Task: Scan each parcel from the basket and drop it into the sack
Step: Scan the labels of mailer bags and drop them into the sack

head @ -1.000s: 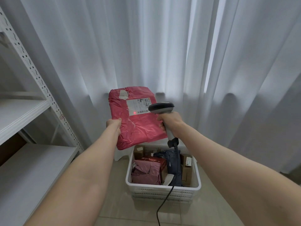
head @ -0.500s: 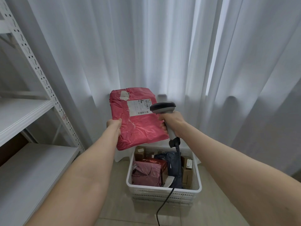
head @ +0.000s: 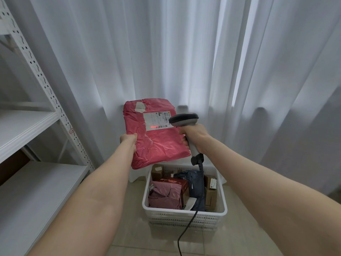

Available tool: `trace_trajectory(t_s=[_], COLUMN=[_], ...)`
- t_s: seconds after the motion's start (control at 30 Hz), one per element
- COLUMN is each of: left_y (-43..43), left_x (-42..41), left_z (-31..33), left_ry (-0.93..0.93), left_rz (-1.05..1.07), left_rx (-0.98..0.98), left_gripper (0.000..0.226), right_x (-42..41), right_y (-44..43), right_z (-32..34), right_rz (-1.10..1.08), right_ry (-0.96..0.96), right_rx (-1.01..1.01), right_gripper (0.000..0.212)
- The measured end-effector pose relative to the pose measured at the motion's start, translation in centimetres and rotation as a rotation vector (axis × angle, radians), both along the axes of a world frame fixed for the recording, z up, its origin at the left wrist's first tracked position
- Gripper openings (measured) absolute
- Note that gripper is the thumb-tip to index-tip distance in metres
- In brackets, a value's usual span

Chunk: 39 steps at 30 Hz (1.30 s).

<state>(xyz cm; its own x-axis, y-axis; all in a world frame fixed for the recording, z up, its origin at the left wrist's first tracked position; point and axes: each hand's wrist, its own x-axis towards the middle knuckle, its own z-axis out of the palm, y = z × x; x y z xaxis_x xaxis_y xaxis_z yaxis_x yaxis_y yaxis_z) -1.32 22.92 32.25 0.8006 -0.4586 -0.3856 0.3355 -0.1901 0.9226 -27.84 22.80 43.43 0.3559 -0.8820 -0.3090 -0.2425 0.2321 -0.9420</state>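
In the head view, the left hand (head: 129, 140) grips the left edge of the red parcel (head: 156, 145), fingers curled round it, and holds it upright in the air above the basket (head: 184, 212). The right hand (head: 195, 137) is closed round the handle of the scanner (head: 184, 120), just right of the parcel. The scanner head points left at the label (head: 156, 120), and its red line lies across the barcode. The sack is not visible.
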Motion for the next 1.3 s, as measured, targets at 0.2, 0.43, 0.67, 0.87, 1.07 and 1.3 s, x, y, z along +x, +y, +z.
trace_trajectory(t_s=[0.2, 0.43, 0.67, 0.87, 1.07, 1.3], left_y=[0.0, 0.2, 0.6, 1.6, 4.5, 12.3], left_x=[0.2, 0.0, 1.0, 0.7, 1.0, -1.7], left_z=[-0.3, -0.5, -0.6, -0.1, 0.1, 1.8], left_ry=[0.013, 0.011, 0.038, 0.036, 0.022, -0.023], left_rz=[0.013, 0.005, -0.015, -0.022, -0.058, -0.071], left_rx=[-0.001, 0.004, 0.024, 0.011, 0.054, 0.077], left_gripper=[0.03, 0.029, 0.039, 0.033, 0.043, 0.043], right_x=[-0.2, 0.0, 0.8, 1.5, 2.0, 0.2], right_y=[0.1, 0.4, 0.9, 1.3, 2.5, 6.3], right_z=[0.5, 0.6, 0.1, -0.2, -1.7, -3.7], right_rz=[0.023, 0.016, 0.009, 0.002, -0.018, -0.02], right_ry=[0.028, 0.023, 0.02, 0.019, -0.019, -0.165], right_rx=[0.002, 0.018, 0.04, 0.044, 0.072, 0.177], right_gripper=[0.002, 0.003, 0.004, 0.003, 0.028, 0.009])
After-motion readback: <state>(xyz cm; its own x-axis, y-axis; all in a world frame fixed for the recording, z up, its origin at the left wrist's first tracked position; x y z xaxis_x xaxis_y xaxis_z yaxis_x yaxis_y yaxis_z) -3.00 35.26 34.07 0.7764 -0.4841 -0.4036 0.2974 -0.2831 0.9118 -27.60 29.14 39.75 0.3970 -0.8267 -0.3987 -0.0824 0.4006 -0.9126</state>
